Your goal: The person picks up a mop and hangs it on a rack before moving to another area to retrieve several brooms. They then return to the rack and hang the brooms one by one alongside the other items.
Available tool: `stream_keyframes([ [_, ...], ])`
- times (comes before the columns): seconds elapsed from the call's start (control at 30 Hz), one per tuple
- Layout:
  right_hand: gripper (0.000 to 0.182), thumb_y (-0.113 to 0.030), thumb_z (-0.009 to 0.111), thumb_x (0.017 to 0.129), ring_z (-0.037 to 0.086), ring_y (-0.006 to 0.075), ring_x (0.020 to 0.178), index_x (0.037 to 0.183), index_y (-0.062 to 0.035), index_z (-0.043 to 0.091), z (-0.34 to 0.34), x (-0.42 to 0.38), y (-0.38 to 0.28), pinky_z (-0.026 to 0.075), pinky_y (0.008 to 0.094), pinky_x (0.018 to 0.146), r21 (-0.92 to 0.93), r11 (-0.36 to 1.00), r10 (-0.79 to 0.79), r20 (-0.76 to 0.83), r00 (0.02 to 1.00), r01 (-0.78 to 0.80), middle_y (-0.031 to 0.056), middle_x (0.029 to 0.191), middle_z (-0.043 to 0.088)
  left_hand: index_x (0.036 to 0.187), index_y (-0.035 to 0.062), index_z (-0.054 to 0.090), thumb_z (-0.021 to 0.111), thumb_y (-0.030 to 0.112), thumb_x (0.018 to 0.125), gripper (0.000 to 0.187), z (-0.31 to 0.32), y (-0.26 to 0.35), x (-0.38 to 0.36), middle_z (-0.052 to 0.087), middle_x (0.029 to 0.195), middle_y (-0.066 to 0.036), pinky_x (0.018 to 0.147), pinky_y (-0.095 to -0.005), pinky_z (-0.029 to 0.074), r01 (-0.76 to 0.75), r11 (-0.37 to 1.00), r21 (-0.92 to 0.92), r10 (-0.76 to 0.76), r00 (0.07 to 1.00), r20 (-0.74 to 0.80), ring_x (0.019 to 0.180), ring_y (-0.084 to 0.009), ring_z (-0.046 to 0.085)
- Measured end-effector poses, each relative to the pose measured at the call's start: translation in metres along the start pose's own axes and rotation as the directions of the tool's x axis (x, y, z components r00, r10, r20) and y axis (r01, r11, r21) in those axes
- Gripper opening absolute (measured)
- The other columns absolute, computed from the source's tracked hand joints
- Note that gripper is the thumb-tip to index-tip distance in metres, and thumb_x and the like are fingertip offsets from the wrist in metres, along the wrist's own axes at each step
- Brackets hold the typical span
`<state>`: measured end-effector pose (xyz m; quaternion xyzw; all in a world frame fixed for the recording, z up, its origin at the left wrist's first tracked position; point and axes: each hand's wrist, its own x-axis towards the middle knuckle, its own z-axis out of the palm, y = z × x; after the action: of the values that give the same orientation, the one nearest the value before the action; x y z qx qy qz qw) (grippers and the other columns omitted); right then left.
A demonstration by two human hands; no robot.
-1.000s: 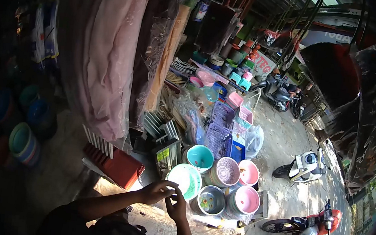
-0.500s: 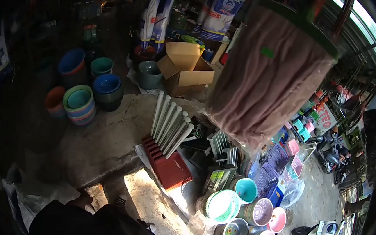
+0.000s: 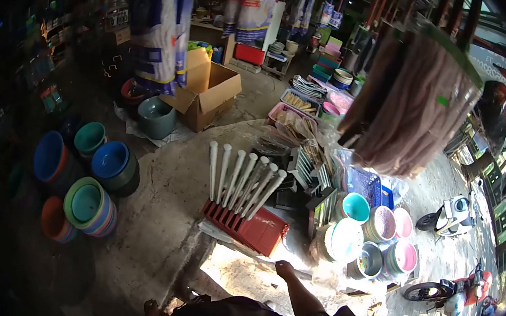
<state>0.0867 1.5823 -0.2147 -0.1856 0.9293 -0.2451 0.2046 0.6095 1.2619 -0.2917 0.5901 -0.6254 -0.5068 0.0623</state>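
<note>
Seemingly, white poles were already lodged beyond the right hand's fingers; finger spread, the left hand's included, couldn't be judged.

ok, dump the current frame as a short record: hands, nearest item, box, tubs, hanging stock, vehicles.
left_hand: low, near the person's body; grip unclear, too dark
right_hand: extended forward; no held item visible
nearest_to_right_hand: red slotted plastic piece
rods: row of pale rods rising from its slotted side
box: cardboard box, flaps open
tubs_left: several stacks, including a green-rimmed stack
tubs_right: cluster, including a pink tub
hanging: pinkish bagged bundle, upper right
vehicles: white scooter, red motorbike
</note>
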Motion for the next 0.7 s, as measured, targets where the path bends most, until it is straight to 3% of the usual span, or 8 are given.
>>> stream_keyframes([
  [0.03, 0.029, -0.032, 0.055, 0.083, 0.062, 0.0312, 0.093, 0.098, -0.0114, 0.067, 0.005, 0.011, -0.047, 0.048, 0.0388, 0.081, 0.041, 0.992, 0.117, 0.101, 0.988, -0.121, 0.0148, 0.097, 0.066, 0.111, 0.0014, 0.057, 0.069, 0.034, 0.073, 0.052, -0.015, -0.002, 0.007, 0.059, 0.102, -0.021, 0.093, -0.0401, 0.041, 0.008, 1.000, -0.014, -0.009, 1.000, -0.017, 0.107, -0.0297, 0.051],
  [0.13, 0.032, -0.035, 0.056, 0.082, 0.064, 0.0307, 0.087, 0.101, -0.0114, 0.067, 0.042, 0.031, -0.136, 0.050, 0.0384, 0.079, 0.013, 0.990, -0.140, 0.161, 0.977, 0.139, 0.0146, 0.093, 0.067, 0.113, 0.0004, 0.055, 0.061, 0.024, 0.082, 0.039, -0.057, 0.009, 0.032, 0.060, 0.095, -0.019, 0.080, -0.0374, 0.048, -0.020, 0.976, 0.216, 0.019, 1.000, 0.005, 0.092, -0.0272, 0.057],
  [0.23, 0.033, -0.038, 0.056, 0.082, 0.062, 0.0340, 0.090, 0.100, -0.0126, 0.068, 0.081, 0.019, -0.192, 0.049, 0.0399, 0.079, -0.012, 0.973, -0.221, 0.262, 0.939, 0.232, 0.0162, 0.097, 0.066, 0.117, 0.0007, 0.052, 0.060, 0.020, 0.085, 0.038, -0.093, 0.039, 0.051, 0.059, 0.090, -0.015, 0.064, -0.0346, 0.051, 0.341, 0.909, -0.241, -0.368, 0.926, -0.079, 0.078, -0.0224, 0.059],
  [0.43, 0.028, -0.036, 0.059, 0.080, 0.062, 0.0319, 0.090, 0.098, -0.0162, 0.068, 0.155, 0.039, -0.204, 0.049, 0.0380, 0.079, -0.199, 0.914, -0.195, 0.548, 0.814, 0.353, 0.0156, 0.095, 0.066, 0.122, 0.0033, 0.047, 0.055, 0.016, 0.090, 0.036, -0.131, 0.118, 0.137, 0.057, 0.094, -0.009, 0.058, -0.0300, 0.051, 0.047, 0.851, -0.523, -0.119, 0.987, -0.105, 0.072, -0.0162, 0.056],
  [0.53, 0.021, -0.023, 0.071, 0.075, 0.060, 0.0217, 0.074, 0.082, -0.0042, 0.066, 0.168, 0.047, -0.179, 0.051, 0.0384, 0.064, -0.234, 0.885, 0.449, 0.654, 0.609, -0.402, 0.0098, 0.086, 0.065, 0.122, 0.0042, 0.047, 0.056, 0.017, 0.090, 0.036, -0.150, 0.170, 0.199, 0.058, 0.095, -0.009, 0.059, -0.0302, 0.051, -0.062, 0.855, -0.515, 0.000, 0.993, -0.120, 0.073, -0.0162, 0.056],
  [0.6, 0.019, -0.018, 0.064, 0.078, 0.062, 0.0243, 0.075, 0.091, -0.0043, 0.066, 0.218, 0.083, -0.161, 0.053, 0.0427, 0.066, -0.316, 0.786, 0.596, 0.615, 0.516, -0.531, 0.0114, 0.084, 0.065, 0.122, 0.0044, 0.047, 0.057, 0.018, 0.089, 0.037, -0.171, 0.187, 0.240, 0.058, 0.096, -0.009, 0.061, -0.0303, 0.051, -0.092, 0.857, -0.507, 0.029, 0.991, -0.130, 0.074, -0.0164, 0.056],
  [0.63, 0.019, -0.018, 0.064, 0.078, 0.062, 0.0243, 0.075, 0.091, -0.0043, 0.066, 0.255, 0.128, -0.078, 0.053, 0.0427, 0.066, -0.328, 0.797, 0.585, 0.625, 0.517, -0.507, 0.0114, 0.084, 0.065, 0.122, 0.0048, 0.047, 0.058, 0.019, 0.088, 0.038, -0.181, 0.193, 0.259, 0.059, 0.095, -0.010, 0.062, -0.0299, 0.050, -0.038, 0.899, -0.436, -0.008, 0.995, -0.103, 0.073, -0.0161, 0.056],
  [0.7, 0.022, -0.019, 0.064, 0.078, 0.061, 0.0241, 0.080, 0.095, -0.0050, 0.066, 0.305, 0.150, -0.165, 0.049, 0.0398, 0.077, 0.184, 0.938, 0.040, 0.784, 0.620, -0.293, 0.0117, 0.084, 0.065, 0.123, 0.0053, 0.047, 0.063, 0.024, 0.084, 0.046, -0.193, 0.159, 0.311, 0.062, 0.090, -0.012, 0.060, -0.0298, 0.049, -0.016, 0.926, -0.378, -0.038, 0.990, -0.135, 0.070, -0.0159, 0.056],
])
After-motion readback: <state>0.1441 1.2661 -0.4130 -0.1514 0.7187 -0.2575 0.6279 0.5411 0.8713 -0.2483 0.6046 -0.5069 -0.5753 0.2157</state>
